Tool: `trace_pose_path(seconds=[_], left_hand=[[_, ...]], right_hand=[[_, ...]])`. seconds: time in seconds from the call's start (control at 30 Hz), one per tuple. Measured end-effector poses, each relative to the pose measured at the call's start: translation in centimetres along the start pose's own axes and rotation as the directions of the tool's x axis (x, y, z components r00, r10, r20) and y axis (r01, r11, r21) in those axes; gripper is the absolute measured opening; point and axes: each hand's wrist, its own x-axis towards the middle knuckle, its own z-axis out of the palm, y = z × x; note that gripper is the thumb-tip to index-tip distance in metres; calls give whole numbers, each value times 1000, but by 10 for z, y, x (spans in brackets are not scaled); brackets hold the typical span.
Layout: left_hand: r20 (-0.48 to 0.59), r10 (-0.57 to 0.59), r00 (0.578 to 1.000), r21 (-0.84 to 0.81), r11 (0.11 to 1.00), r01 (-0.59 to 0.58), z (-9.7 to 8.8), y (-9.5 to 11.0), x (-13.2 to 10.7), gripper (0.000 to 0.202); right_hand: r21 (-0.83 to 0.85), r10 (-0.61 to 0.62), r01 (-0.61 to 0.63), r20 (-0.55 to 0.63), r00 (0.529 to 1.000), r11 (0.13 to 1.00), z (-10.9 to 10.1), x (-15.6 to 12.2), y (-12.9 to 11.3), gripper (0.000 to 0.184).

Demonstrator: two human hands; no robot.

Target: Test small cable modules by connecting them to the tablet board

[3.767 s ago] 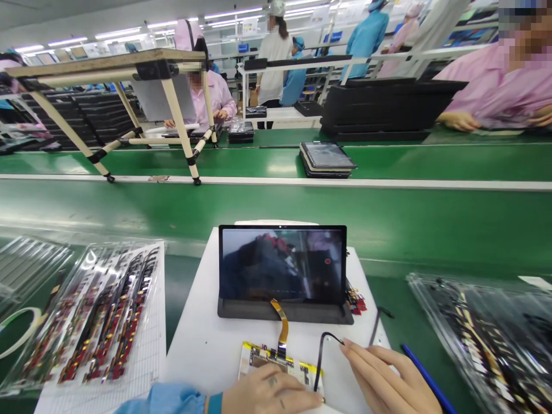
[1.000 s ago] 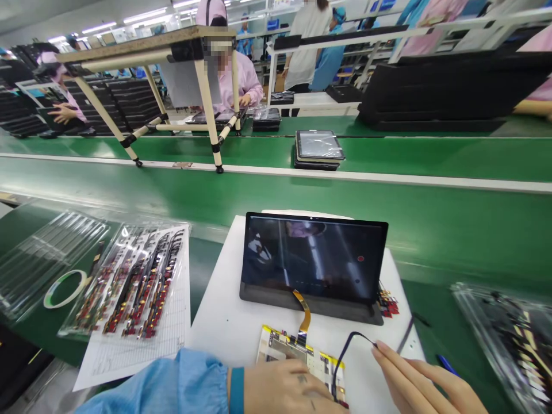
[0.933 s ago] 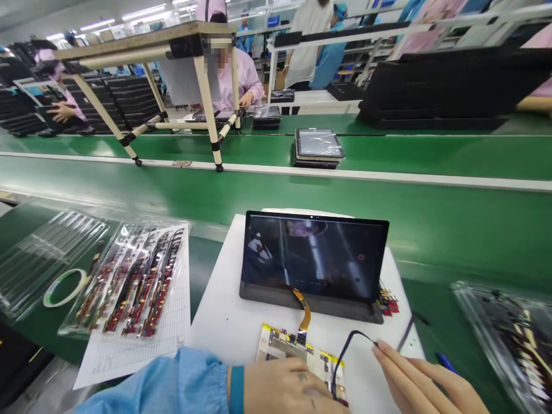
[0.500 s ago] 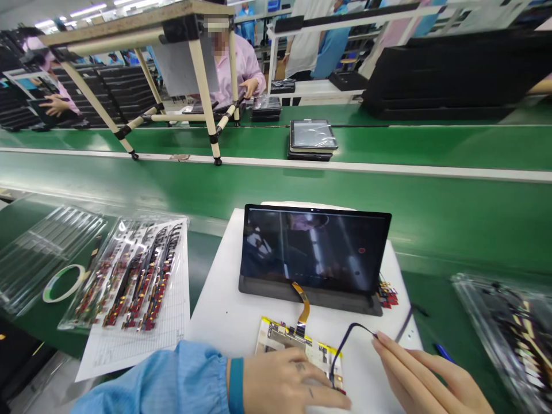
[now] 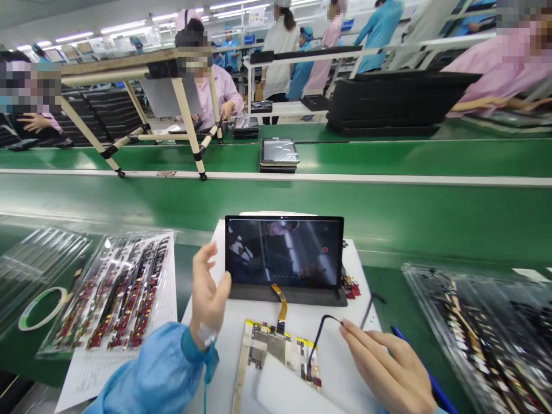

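Observation:
A dark tablet screen stands propped on a black stand on a white mat. An orange flex ribbon runs from it down to a circuit board with yellow tape. My left hand is raised beside the screen's left edge, fingers apart and holding nothing. My right hand rests on the mat with its fingers pressed together on the end of a thin black cable that loops from the board.
A clear tray of red and black flex parts and a tape ring lie at left. Another clear tray sits at right, a blue pen beside my right hand. Stacked tablets ride the green conveyor; people work beyond.
My left hand has lifted off the circuit board and risen beside the screen, uncovering the board. My right hand stays on the black cable. The view has shifted.

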Motion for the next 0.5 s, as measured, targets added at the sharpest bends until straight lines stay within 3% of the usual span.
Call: trace_pose_path(seconds=[0.07, 0.13, 0.3, 0.5], left_hand=[[-130, -104, 986, -46, 994, 99, 4, -7, 22, 51], [-183, -157, 971, -68, 987, 146, 12, -16, 36, 49], [-128, -170, 977, -82, 984, 160, 28, -41, 38, 43], [-18, -144, 989, -47, 989, 143, 27, -47, 32, 32]], right_hand=[[-1, -18, 18, -20, 1000, 1000, 0, 3, 1, 54], [4, -15, 15, -27, 1000, 1000, 0, 7, 0, 55], [13, 25, -25, -22, 999, 1000, -3, 15, -4, 61], [43, 88, -85, -57, 994, 995, 1, 7, -7, 53]])
